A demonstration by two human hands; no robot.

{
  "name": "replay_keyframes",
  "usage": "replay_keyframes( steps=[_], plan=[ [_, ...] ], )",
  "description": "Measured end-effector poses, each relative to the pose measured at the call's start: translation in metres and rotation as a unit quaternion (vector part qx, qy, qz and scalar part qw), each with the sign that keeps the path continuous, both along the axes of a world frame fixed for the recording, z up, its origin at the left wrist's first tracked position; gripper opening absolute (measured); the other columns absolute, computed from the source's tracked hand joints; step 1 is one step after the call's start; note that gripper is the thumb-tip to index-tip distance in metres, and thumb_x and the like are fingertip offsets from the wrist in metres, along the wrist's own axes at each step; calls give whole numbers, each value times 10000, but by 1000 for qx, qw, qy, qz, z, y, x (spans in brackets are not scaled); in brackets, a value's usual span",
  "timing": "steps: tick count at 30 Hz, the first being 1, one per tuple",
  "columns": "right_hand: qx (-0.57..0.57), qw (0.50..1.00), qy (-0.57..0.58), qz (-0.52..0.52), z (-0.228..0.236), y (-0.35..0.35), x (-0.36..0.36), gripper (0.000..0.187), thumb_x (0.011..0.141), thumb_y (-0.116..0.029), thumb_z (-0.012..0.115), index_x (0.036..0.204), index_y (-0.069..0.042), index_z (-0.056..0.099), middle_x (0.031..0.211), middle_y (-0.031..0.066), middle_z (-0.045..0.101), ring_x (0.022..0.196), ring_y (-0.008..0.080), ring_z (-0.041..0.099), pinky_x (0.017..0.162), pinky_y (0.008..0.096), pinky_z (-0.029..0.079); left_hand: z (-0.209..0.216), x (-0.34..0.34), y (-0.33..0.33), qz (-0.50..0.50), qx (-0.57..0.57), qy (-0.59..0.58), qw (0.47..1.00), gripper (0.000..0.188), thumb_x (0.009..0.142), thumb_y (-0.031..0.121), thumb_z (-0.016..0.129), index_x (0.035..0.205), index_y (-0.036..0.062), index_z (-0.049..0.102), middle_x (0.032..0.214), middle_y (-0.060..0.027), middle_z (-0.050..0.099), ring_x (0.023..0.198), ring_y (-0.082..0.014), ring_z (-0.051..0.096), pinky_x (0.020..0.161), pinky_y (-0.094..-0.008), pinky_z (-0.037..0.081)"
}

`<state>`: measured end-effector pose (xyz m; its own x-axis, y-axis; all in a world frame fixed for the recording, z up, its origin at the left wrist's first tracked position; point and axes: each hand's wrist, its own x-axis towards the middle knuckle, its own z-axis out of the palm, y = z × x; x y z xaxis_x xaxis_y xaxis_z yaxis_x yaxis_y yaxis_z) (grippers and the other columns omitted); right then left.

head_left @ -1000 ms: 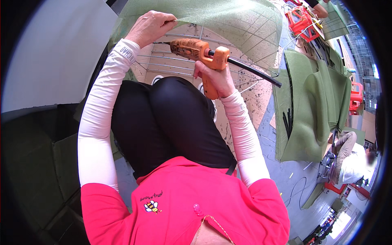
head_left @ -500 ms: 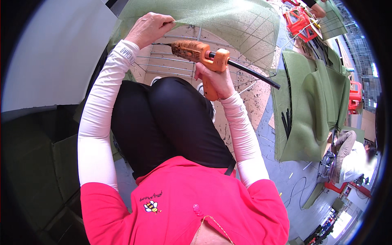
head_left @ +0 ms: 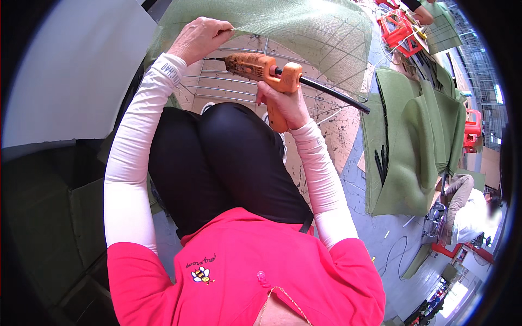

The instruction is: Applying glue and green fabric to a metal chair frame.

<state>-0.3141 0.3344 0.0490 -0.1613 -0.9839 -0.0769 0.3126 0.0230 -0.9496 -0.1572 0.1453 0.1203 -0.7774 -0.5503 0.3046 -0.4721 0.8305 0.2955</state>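
Observation:
My right hand (head_left: 286, 104) is wrapped round the handle of an orange glue gun (head_left: 253, 65), stained dark along its body. A black glue stick (head_left: 337, 93) juts out of its back end to the right. The nozzle points left, close under my left hand (head_left: 201, 39). With thumb and fingers pinched, that hand holds the edge of a light green mesh sheet (head_left: 283, 19), lifted off the wire grid frame (head_left: 225, 81) below it. The mesh is thin enough that grid wires show through. Where the nozzle tip meets the frame is hard to make out.
To the right, green fabric sheets (head_left: 408, 146) lie draped, with black sticks (head_left: 382, 162) at their edge. Red stools (head_left: 399, 32) stand beyond. A co-worker's arm (head_left: 423, 13) is at the top right, and another person (head_left: 470, 214) sits far right. A white panel (head_left: 65, 70) rises at left.
The glue gun in my right hand has shifted slightly left. My left hand keeps its pinch on the mesh edge in nearly the same place.

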Motion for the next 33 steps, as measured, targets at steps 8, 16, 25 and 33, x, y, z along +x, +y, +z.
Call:
replay_keyframes(
  steps=[8,16,25,33],
  plan=[
    [-15,1000,18,-12,1,-4,1,235,851,-77,677,1011,17,533,780,58,596,626,129,595,571,265,494,1,-1,0,0,-1,5,1000,257,897,293,582,971,64,674,815,-143,665,764,-314,647,690,-380,510],
    [-1,999,-38,-29,-3,2,-4,239,845,-49,677,1024,15,534,784,55,596,622,129,599,561,260,499,1,-1,-1,-8,-4,5,1000,251,891,289,588,963,64,675,802,-147,659,752,-322,641,682,-383,508],
    [-7,998,-47,-31,2,7,-5,239,846,-32,668,1031,13,524,798,60,593,624,134,598,560,262,500,2,-1,0,-6,-3,0,1000,248,894,279,582,965,60,674,805,-145,661,757,-320,642,691,-383,510],
    [-5,999,-34,-37,2,9,-7,230,848,-32,665,1026,5,524,761,48,584,620,133,590,560,270,494,3,-1,0,-3,-4,-13,1000,249,895,284,582,972,67,676,830,-139,668,777,-318,642,707,-383,512]
  ],
)
